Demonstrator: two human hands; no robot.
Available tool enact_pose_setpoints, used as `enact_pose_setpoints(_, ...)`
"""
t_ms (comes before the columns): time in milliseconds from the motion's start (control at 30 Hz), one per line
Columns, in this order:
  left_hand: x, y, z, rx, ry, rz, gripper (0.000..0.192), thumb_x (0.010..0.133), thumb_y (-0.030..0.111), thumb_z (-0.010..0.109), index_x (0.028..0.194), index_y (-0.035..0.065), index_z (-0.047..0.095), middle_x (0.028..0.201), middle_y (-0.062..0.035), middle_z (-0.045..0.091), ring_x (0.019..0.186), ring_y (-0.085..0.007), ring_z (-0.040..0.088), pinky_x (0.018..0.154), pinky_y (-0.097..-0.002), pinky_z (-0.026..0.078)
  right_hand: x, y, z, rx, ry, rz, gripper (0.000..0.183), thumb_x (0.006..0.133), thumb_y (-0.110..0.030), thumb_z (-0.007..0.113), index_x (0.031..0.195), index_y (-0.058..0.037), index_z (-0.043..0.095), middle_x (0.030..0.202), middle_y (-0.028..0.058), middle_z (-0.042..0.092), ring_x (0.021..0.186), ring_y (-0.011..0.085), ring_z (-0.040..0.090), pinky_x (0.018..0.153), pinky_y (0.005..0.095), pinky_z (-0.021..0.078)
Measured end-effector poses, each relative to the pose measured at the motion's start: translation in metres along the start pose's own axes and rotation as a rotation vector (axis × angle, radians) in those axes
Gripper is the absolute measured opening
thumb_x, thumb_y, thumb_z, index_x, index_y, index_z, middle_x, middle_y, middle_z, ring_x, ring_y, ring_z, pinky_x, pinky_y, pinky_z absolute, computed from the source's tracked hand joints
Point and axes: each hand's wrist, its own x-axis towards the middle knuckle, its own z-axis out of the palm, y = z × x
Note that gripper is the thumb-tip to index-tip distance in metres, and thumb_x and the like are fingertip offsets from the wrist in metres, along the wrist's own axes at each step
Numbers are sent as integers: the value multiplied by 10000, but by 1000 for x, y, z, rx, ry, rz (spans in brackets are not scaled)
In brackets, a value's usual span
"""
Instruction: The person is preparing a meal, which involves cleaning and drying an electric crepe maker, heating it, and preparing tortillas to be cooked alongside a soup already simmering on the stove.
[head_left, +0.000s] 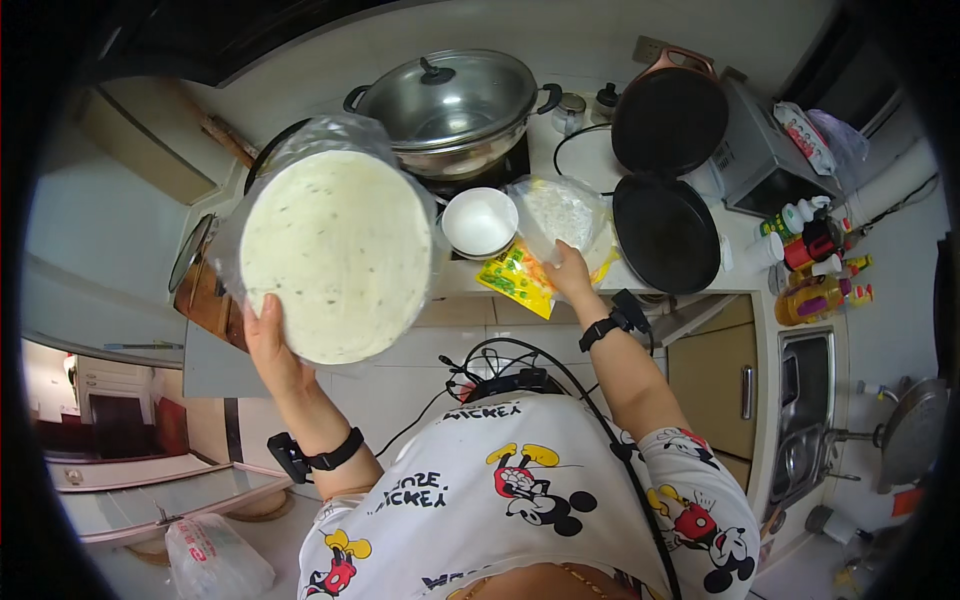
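My left hand (277, 345) holds up a large round sheet of pale dough flecked with green (337, 255) by its lower left edge. Clear plastic film (330, 135) backs the disc and sticks out around it. On the worktop, my right hand (568, 271) has its fingers on the edge of a clear plastic bag (562, 214) with something pale inside. Beneath that bag lies a yellow printed food packet (517, 277). A white bowl (480, 221) stands just left of the bag, between the two hands.
A wide steel pot with a glass lid (450, 105) stands at the back. Two dark pans, one leaning (670, 120) and one nearer (666, 232), are right of the bag. Bottles (810, 300) and a sink (802, 420) are further right. A wooden board (202, 300) lies left.
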Motion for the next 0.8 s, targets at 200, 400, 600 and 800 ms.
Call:
enact_pose_setpoints(200,-1,-35,30,-35,-100,-137,319,842,81,515,1144,-11,469,1056,-109,574,920,-161,567,803,-269,446,-25,-20,-28,-261,-105,-304,662,679,-243,661,1255,-45,401,1230,206,437,1110,321,456,919,384,377)
enact_pose_setpoints(400,-5,-70,80,-52,-240,-241,286,840,88,539,1108,-2,496,1024,-82,590,884,-130,571,780,-259,451,-21,7,-45,92,113,-470,416,730,-155,624,1112,-16,534,1136,201,516,1035,316,515,854,342,422)
enact_pose_setpoints(600,-9,-113,122,-20,-331,-175,243,857,110,524,1063,-17,506,965,-83,594,837,-109,557,743,-245,452,-55,-101,-138,604,320,-354,278,786,-51,554,1061,-9,560,1027,138,565,971,232,545,833,307,439)
enact_pose_setpoints(800,-33,-133,180,40,-416,-35,214,874,171,513,980,-14,538,877,-60,590,791,-101,523,705,-239,427,-84,-151,-129,654,26,-317,639,757,-112,623,1309,-105,302,1341,116,261,1227,244,296,904,396,388)
